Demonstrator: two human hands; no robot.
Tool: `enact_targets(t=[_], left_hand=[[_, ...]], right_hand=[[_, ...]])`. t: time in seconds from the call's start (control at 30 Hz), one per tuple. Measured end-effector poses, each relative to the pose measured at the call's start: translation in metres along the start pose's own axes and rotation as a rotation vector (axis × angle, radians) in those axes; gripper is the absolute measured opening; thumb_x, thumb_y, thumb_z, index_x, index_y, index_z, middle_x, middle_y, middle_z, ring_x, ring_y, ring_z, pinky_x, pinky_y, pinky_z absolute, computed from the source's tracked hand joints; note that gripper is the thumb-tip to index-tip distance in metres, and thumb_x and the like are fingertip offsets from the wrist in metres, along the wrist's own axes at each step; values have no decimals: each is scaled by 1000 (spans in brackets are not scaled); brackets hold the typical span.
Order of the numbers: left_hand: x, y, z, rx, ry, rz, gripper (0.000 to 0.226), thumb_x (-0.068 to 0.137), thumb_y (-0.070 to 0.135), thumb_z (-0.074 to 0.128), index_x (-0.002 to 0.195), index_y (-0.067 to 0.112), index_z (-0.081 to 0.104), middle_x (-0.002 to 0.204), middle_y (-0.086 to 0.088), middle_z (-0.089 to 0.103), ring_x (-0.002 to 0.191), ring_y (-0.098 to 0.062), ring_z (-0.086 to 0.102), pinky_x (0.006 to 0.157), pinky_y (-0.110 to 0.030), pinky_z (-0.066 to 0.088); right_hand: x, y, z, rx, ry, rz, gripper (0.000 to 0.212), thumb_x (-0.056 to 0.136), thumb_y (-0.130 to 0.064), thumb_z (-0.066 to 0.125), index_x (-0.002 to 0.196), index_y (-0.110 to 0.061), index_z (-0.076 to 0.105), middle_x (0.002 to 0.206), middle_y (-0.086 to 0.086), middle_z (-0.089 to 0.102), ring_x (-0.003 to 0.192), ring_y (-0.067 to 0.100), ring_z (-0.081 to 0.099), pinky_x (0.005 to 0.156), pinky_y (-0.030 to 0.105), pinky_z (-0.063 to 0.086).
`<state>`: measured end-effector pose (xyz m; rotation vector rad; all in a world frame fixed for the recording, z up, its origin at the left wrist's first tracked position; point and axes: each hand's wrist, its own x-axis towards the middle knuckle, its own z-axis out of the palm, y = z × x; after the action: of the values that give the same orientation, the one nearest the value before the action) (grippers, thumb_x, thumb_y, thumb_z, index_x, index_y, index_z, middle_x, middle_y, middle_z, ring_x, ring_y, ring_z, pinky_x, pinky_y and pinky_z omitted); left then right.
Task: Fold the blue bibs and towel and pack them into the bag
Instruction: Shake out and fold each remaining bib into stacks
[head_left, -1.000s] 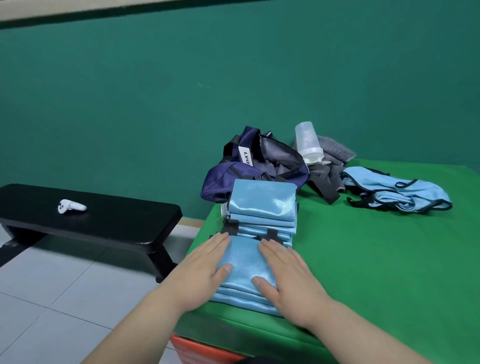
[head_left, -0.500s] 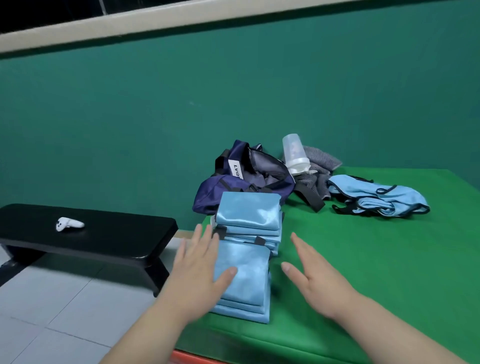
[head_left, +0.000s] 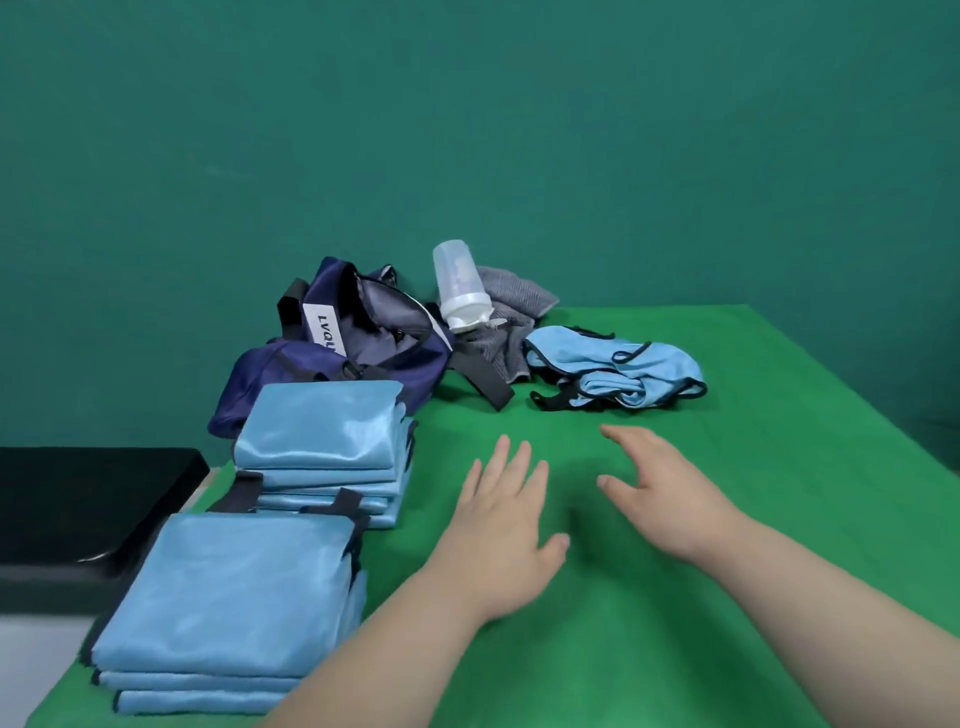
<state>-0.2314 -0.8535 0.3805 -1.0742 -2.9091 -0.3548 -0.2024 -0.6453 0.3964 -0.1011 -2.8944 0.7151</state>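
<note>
Now that both hands have let go of it, the near stack of folded bibs (head_left: 228, 597) sits alone at the front left edge of the green table (head_left: 753, 597), neat and flat. A second ago the hands were pressing down on top of it. The left hand (head_left: 506, 535) and the right hand (head_left: 660, 499) have since moved to the right, over bare green table, a little apart, with fingers spread and nothing in them. I think that means this bib is done and the hands are going for the next one. Just behind the near stack is a second stack of folded bibs (head_left: 322, 431), touching the dark blue bag (head_left: 374, 353). The bag lies open at the back of the table, and I see no bibs in it, so packing seems not yet begun. A white label (head_left: 324, 330) on the bag reads "LVQU"; the rest of the word is hidden. Beside the bag a clear bottle (head_left: 457, 283) stands upside down on the crumpled grey towel (head_left: 511, 312); its marks are too faint to read. Right of that lies the pile of unfolded bibs (head_left: 618, 369), well beyond the hands.
</note>
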Motion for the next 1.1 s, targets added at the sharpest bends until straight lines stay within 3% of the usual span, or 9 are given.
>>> enact_targets(t=[0.13, 0.27, 0.43, 0.53, 0.6, 0.67, 0.8, 0.97, 1.1], left_hand=[[47, 9, 31, -41, -32, -27, 78, 98, 53, 42, 159, 18, 7, 167, -2, -11, 150, -17, -23, 124, -43, -8], [92, 11, 48, -115, 35, -51, 74, 97, 50, 45, 158, 23, 14, 167, 1, -6, 152, -15, -17, 124, -42, -4], [126, 7, 54, -231, 194, -82, 63, 95, 43, 51, 153, 26, 31, 166, 6, 9, 152, -10, -6, 125, -42, 3], [126, 3, 62, -241, 233, -69, 55, 94, 40, 53, 147, 29, 40, 163, 7, 19, 152, -9, -1, 124, -41, 6], [125, 0, 65, -254, 256, -52, 49, 93, 38, 54, 141, 30, 46, 161, 7, 24, 152, -9, 2, 124, -40, 8], [126, -2, 67, -284, 279, -55, 46, 92, 37, 55, 137, 31, 50, 159, 7, 28, 151, -9, 5, 124, -37, 10], [125, -1, 67, -280, 292, -20, 41, 92, 36, 55, 132, 31, 53, 154, 8, 32, 150, -9, 9, 123, -34, 11], [112, 4, 64, -273, 275, 22, 39, 89, 34, 54, 129, 31, 55, 149, 8, 38, 148, -10, 17, 121, -32, 16], [91, 12, 62, -264, 229, 50, 40, 91, 36, 52, 131, 30, 54, 149, 11, 37, 146, -8, 18, 120, -30, 17]], right_hand=[[24, 41, -16, -46, 17, 43, 64, 94, -30, 62, 151, -18, 37, 156, 1, 38, 144, 16, 32, 118, 26, 19], [62, 66, -28, -103, 52, 30, 62, 93, -29, 62, 150, -18, 39, 153, 2, 41, 142, 18, 33, 117, 27, 21], [119, 83, -35, -175, 154, -3, 59, 92, -27, 60, 147, -14, 43, 147, 7, 44, 140, 24, 33, 119, 37, 25], [149, 91, -30, -322, 193, 7, 61, 91, -31, 57, 149, -21, 40, 148, 5, 40, 141, 26, 27, 117, 44, 24], [164, 94, -26, -437, 179, 39, 51, 93, -34, 54, 143, -30, 46, 146, 2, 42, 140, 25, 27, 113, 46, 22], [170, 96, -25, -480, 195, 46, 33, 93, -33, 53, 125, -31, 61, 135, -1, 51, 134, 23, 34, 109, 44, 21], [146, 102, -21, -332, 322, -3, 16, 89, -25, 61, 103, -24, 70, 113, -4, 60, 118, 22, 47, 102, 40, 25], [64, 110, -2, -151, 335, -161, 13, 79, -16, 76, 90, -21, 72, 105, -5, 66, 105, 22, 59, 94, 45, 48], [0, 97, 16, 27, 352, -130, 11, 81, -20, 74, 91, -24, 71, 106, -12, 66, 103, 9, 60, 94, 30, 48]])
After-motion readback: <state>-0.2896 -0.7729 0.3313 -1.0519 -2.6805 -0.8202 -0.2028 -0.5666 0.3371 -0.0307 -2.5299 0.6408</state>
